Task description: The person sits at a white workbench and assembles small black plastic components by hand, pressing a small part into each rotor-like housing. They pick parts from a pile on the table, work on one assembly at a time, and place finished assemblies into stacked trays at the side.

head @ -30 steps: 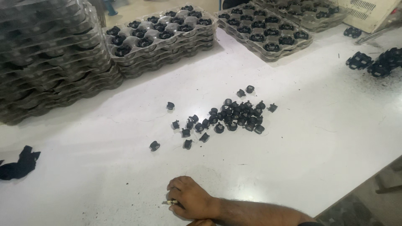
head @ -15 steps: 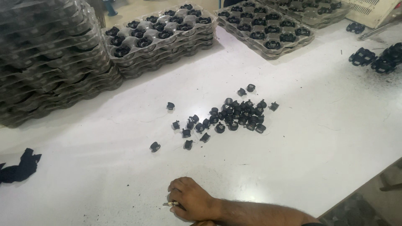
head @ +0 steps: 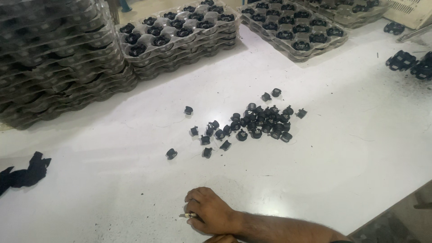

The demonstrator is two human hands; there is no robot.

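Left of the black parts (head: 258, 122) scattered mid-tabletop (head: 360, 148), the right hand (head: 210, 216) rests near the front edge, its grip curled around a small pale piece (head: 186, 216). This looks like a pause between picks, and reaching the scatter calls for a forward stretch. The piece is too small to identify, and the skin-coloured sliver (head: 220, 239) at the bottom edge is cut off, so I cannot tell the left grip.

Small black parts (head: 258, 121) lie on a white table (head: 351, 135), beside grey-clear trays (head: 180, 31) of black pieces.

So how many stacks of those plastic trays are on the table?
4. A tall stack stands at the left, a middle stack beside it, a right stack next, and a far stack at the top edge, partly cut off. More may lie out of frame.
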